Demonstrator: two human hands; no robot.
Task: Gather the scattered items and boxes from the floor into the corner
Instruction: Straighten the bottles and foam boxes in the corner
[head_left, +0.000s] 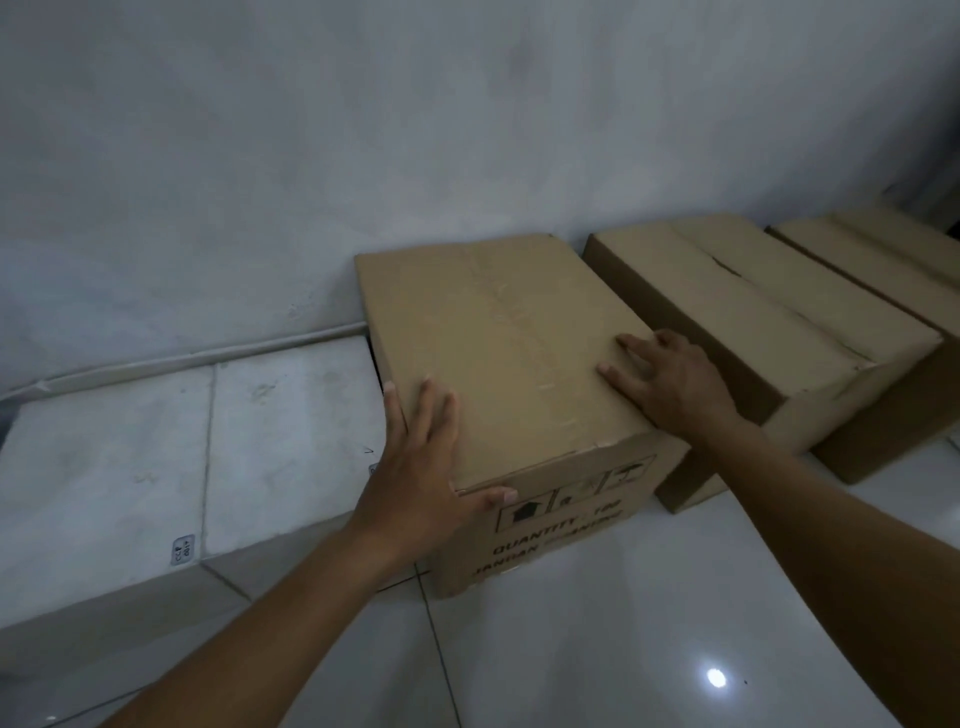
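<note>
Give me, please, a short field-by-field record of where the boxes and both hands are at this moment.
setting: white tiled floor along a grey wall, with a raised step at the left
boxes: three closed cardboard boxes in a row along the wall
nearest: printed box, taped top, beside the step
others: middle box, then far box to the right
left: left hand rests on the printed box's near left corner, thumb on its front face
right: right hand lies spread on its top by the right edge
</note>
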